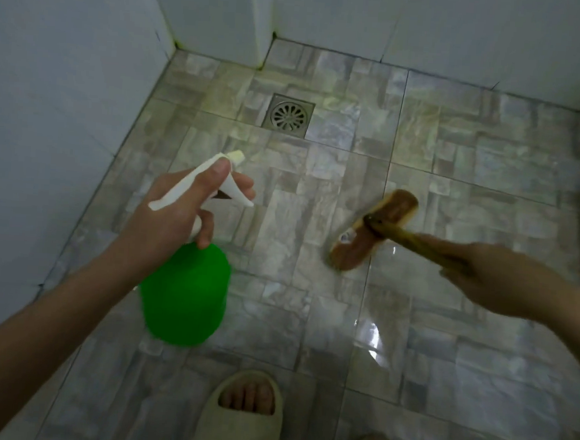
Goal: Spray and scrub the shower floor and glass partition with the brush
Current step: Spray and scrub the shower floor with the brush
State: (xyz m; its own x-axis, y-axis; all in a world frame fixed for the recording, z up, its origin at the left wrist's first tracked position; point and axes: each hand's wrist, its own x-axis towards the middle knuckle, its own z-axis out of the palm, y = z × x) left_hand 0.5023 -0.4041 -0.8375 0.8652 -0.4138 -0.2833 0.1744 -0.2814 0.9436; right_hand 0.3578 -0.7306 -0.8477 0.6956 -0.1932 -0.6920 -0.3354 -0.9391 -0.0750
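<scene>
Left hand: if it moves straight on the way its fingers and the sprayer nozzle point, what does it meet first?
Probably the floor near the drain. The left hand holds the spray bottle aimed forward and a little right. Nothing stands in that line, and the brush lies off to the right. Depth is unclear.

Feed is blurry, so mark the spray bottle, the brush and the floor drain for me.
spray bottle (185, 295): head view, on its green body.
brush (371, 239): head view, on the wooden head.
floor drain (288, 116): head view, on the round grate.

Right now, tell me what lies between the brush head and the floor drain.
In the head view, only bare, wet grey floor tile lies between the brush head and the floor drain; nothing sits on that stretch.
</scene>
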